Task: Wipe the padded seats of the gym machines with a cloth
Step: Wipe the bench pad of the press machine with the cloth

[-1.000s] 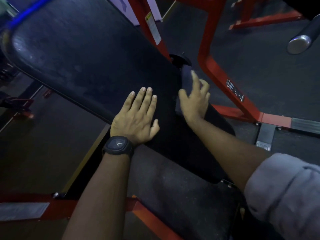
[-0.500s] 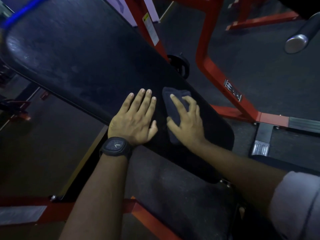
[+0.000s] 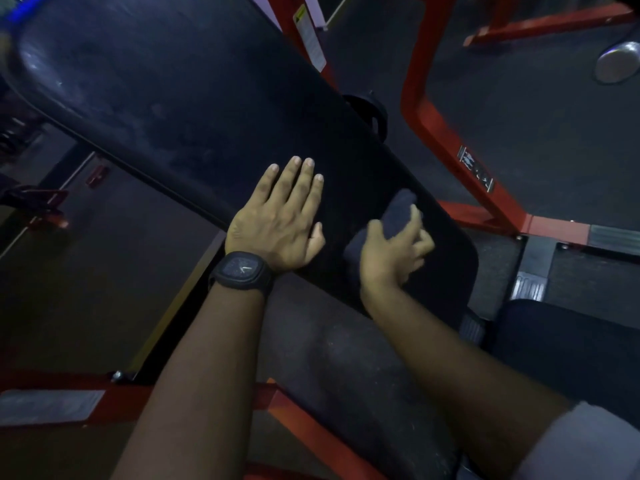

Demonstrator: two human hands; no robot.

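This is a gym: a long black padded bench slants among red painted steel machine frames on dark speckled rubber flooring, with a round chrome bar end nearby.

Back pad surface lay open from centre to upper left of frame. Left hand lay flat on pad at centre, blocking path there. Right hand, gripping cloth, filled pad's lower right end. Red frame and black knob crowded pad's right edge. Floor lay open at left.
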